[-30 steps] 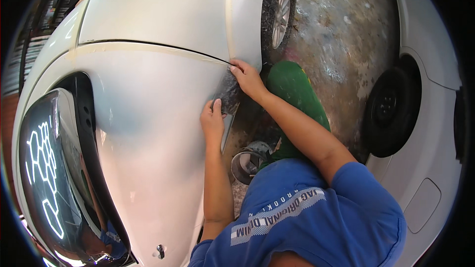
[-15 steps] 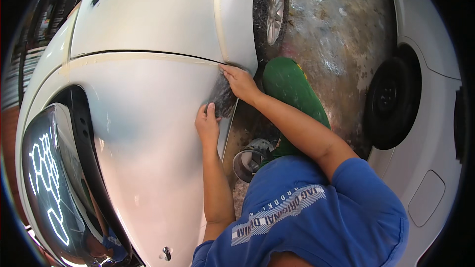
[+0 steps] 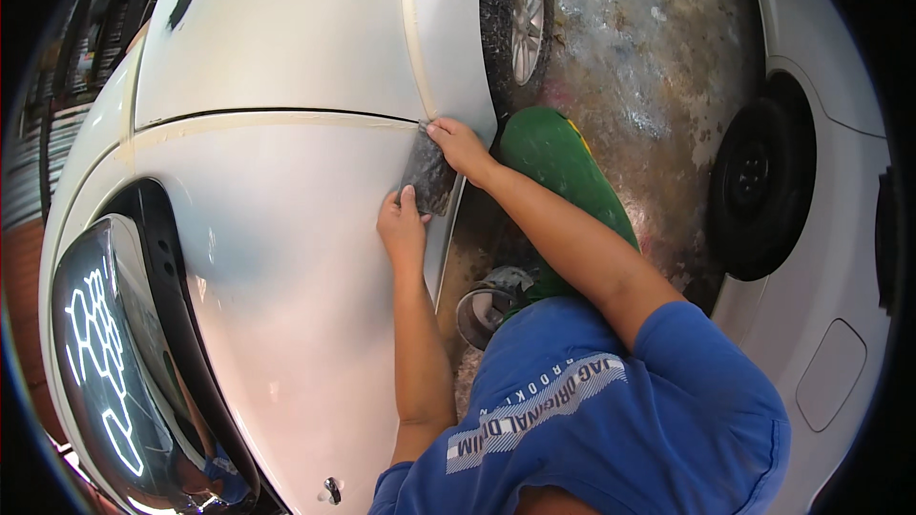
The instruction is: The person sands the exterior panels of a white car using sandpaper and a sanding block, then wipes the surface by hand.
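Note:
A dark grey, roughly rectangular sheet (image 3: 429, 175) with pale smears, which looks like sandpaper, lies against the white car's door (image 3: 296, 219) near its outer lower edge. My right hand (image 3: 460, 149) holds the far end of it, fingers closed at the corner where the door meets the front fender. At the near end, my left hand (image 3: 404, 234) pinches the sheet's corner, thumb on top and the other fingers partly hidden. Beige masking tape (image 3: 286, 119) runs along the door's front edge, and a bluish-grey patch marks the panel.
The glossy side mirror (image 3: 110, 362) juts out at left. A tyre (image 3: 506, 14) is at the top. A bucket (image 3: 480, 317) stands by my green-covered leg (image 3: 563, 162). Another pale car (image 3: 792, 353) is parked at right, beyond the stained floor (image 3: 630, 48).
Both hands have shifted slightly toward the fender with the sheet. It now shows flatter and more fully between them. My view has also moved a little.

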`<state>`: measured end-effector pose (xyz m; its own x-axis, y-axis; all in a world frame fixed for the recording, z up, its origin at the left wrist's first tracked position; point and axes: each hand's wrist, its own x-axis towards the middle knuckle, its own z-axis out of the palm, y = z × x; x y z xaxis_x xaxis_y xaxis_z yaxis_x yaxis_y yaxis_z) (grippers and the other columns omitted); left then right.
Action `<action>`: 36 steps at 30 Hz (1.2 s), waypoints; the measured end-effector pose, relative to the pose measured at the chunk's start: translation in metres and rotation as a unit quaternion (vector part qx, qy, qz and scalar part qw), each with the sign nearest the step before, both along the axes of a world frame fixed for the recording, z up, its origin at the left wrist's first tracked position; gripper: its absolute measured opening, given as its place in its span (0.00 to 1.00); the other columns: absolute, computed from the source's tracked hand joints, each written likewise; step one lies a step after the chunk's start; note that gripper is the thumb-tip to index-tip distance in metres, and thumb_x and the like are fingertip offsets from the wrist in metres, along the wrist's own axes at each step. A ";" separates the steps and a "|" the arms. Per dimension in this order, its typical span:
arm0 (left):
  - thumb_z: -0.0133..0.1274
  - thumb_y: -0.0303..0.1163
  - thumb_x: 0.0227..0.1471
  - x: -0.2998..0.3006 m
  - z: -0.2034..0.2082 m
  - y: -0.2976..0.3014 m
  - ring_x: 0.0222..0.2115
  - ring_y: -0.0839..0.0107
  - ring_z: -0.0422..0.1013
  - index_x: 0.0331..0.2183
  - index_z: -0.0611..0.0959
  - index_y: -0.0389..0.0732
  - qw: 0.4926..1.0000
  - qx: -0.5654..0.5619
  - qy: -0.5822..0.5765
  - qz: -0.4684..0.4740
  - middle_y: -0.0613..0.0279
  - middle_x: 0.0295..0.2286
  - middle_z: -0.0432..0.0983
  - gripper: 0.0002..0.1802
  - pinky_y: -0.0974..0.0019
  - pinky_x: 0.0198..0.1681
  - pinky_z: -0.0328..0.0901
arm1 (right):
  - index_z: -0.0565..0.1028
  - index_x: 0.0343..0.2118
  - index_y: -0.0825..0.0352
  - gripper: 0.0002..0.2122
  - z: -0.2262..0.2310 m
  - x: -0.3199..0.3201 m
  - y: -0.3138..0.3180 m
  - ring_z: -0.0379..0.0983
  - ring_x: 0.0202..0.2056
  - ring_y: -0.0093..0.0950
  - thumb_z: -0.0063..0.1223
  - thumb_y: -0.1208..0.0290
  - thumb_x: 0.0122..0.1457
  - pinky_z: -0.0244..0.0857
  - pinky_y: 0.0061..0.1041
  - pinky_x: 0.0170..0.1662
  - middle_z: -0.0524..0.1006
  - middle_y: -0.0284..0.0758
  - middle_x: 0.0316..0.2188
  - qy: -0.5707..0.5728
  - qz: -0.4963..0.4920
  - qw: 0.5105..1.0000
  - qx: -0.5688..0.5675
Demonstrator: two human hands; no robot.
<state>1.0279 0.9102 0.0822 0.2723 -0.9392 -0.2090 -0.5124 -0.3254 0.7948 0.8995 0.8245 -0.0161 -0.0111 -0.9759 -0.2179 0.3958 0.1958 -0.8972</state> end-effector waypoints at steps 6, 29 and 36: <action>0.51 0.38 0.64 -0.003 -0.002 0.002 0.21 0.77 0.71 0.35 0.80 0.28 1.000 -0.023 -0.014 0.003 0.62 0.22 0.73 0.18 0.69 0.25 0.73 | 0.78 0.38 0.70 0.13 0.002 0.002 0.000 0.70 0.33 0.25 0.49 0.63 0.65 0.65 0.28 0.40 0.77 0.33 0.28 -0.003 0.001 1.000 0.000; 0.51 0.38 0.64 -0.013 0.016 0.001 0.22 0.76 0.72 0.35 0.80 0.27 0.996 -0.020 -0.086 -0.015 0.61 0.23 0.75 0.19 0.69 0.24 0.72 | 0.80 0.40 0.69 0.12 -0.004 -0.003 -0.006 0.66 0.31 0.17 0.52 0.64 0.66 0.62 0.22 0.37 0.75 0.25 0.28 -0.119 0.032 0.992 0.025; 0.52 0.38 0.62 -0.018 0.035 -0.002 0.18 0.68 0.67 0.33 0.80 0.29 0.965 -0.076 -0.239 -0.074 0.55 0.17 0.71 0.18 0.61 0.25 0.63 | 0.80 0.40 0.68 0.12 0.006 0.001 -0.001 0.67 0.33 0.17 0.52 0.64 0.66 0.61 0.21 0.40 0.75 0.25 0.30 -0.195 0.041 0.975 0.096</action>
<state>1.0099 0.9079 0.1171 0.1639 -0.9852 0.0508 -0.8639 -0.1185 0.4895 0.9006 0.8230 -0.0105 0.1860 -0.9105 -0.3694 0.6758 0.3915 -0.6245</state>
